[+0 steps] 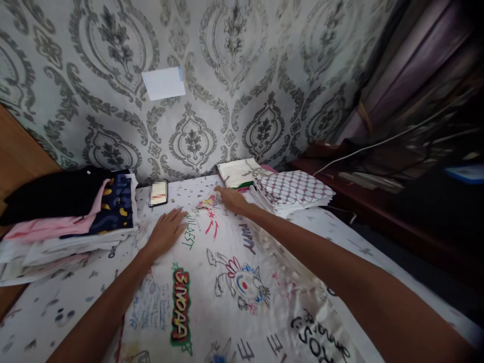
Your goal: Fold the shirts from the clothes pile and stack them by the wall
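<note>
A white cloth (212, 312) covered in coloured drawings and handwriting lies spread over the patterned bedsheet, with wrinkles along its right side. My left hand (167, 232) rests palm down at the cloth's upper left edge, its fingers stretched out. At the cloth's far end is my right hand (231, 199), its fingers bent together around the edge; what they grip, if anything, is too small to make out.
Folded clothes (113, 201) are stacked at the left, near a phone (158, 193) by the wall. Folded fabrics (291, 189) lie beyond my right forearm. A dark red shelf (340, 201) with cables stands at the right.
</note>
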### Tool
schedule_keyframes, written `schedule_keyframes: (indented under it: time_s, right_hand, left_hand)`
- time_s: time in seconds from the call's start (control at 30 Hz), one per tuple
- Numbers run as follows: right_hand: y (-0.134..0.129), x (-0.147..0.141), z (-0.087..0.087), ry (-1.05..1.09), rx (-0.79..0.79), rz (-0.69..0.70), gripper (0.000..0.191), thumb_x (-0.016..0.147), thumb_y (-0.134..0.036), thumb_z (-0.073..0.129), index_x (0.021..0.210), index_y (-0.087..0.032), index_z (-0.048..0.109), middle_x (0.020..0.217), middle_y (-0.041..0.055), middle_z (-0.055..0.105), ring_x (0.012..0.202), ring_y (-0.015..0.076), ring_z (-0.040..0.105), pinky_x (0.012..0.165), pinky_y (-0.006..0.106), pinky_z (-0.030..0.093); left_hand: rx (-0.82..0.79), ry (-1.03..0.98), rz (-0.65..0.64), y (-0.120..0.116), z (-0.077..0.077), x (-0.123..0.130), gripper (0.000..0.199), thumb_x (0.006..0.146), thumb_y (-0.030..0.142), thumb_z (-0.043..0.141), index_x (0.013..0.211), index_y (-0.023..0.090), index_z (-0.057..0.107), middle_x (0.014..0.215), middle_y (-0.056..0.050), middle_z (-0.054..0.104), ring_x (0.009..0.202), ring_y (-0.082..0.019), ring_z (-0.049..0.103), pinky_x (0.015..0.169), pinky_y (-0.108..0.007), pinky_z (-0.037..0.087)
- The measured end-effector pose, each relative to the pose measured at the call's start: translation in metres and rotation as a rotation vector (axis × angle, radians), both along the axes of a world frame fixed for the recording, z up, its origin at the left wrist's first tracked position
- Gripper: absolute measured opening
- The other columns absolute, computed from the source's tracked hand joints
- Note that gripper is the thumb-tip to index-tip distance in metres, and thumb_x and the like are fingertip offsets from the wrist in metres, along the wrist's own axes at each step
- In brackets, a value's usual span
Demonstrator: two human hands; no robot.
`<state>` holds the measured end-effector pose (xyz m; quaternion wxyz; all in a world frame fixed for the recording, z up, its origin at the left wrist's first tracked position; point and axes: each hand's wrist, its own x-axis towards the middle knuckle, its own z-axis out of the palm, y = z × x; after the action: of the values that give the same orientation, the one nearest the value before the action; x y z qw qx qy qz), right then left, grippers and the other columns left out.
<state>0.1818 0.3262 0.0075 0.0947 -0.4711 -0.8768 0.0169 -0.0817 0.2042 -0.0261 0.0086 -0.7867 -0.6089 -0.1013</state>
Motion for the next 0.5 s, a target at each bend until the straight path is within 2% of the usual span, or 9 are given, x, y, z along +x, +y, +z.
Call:
schedule_keyframes:
  time_s: [0.1,0.23,0.37,0.43,0.5]
  right_hand:
    - [0.022,-0.016,0.009,-0.064,-0.023,0.015,0.051,0.090,-0.007,0.046,0.137,-0.025,0.053,0.121,0.0114,0.067,0.110,0.0255,0.063,0.088,0.034,0.046]
    - [0.041,-0.039,0.015,-0.071,-0.048,-0.018,0.033,0.087,-0.009,0.049,0.111,-0.021,0.069,0.115,0.0133,0.069,0.110,0.0273,0.063,0.089,0.036,0.047]
    - [0.047,-0.050,0.029,0.051,-0.057,-0.082,0.030,0.087,-0.011,0.046,0.104,-0.019,0.071,0.119,0.0150,0.065,0.112,0.0290,0.061,0.089,0.038,0.050]
    - [0.048,-0.048,0.042,0.141,-0.062,-0.094,0.028,0.085,-0.013,0.049,0.101,-0.017,0.071,0.122,0.0150,0.063,0.114,0.0288,0.060,0.090,0.037,0.050]
    - [0.048,-0.043,0.054,0.237,-0.091,-0.090,0.021,0.083,-0.013,0.053,0.094,-0.016,0.071,0.115,0.0129,0.065,0.108,0.0264,0.061,0.088,0.034,0.052]
  left_hand:
    - [0.005,-0.006,-0.001,-0.001,0.000,-0.001,0.049,0.101,0.042,0.028,0.143,0.024,0.047,0.156,-0.009,0.042,0.146,-0.025,0.035,0.116,-0.052,0.031]
    - [0.021,-0.017,-0.011,-0.002,0.002,-0.001,0.046,0.101,0.038,0.033,0.141,0.021,0.047,0.153,-0.010,0.046,0.143,-0.025,0.039,0.116,-0.049,0.033]
    - [0.042,-0.003,0.014,-0.004,0.010,-0.003,0.043,0.100,0.035,0.037,0.139,0.020,0.047,0.145,-0.012,0.053,0.134,-0.025,0.048,0.111,-0.045,0.038]
    - [0.026,0.054,0.074,-0.005,0.018,-0.007,0.043,0.098,0.035,0.040,0.137,0.019,0.048,0.138,-0.014,0.057,0.127,-0.028,0.052,0.105,-0.047,0.042]
    - [0.001,0.134,0.137,-0.007,0.029,-0.013,0.043,0.097,0.037,0.042,0.134,0.017,0.050,0.130,-0.016,0.060,0.122,-0.032,0.054,0.097,-0.049,0.045]
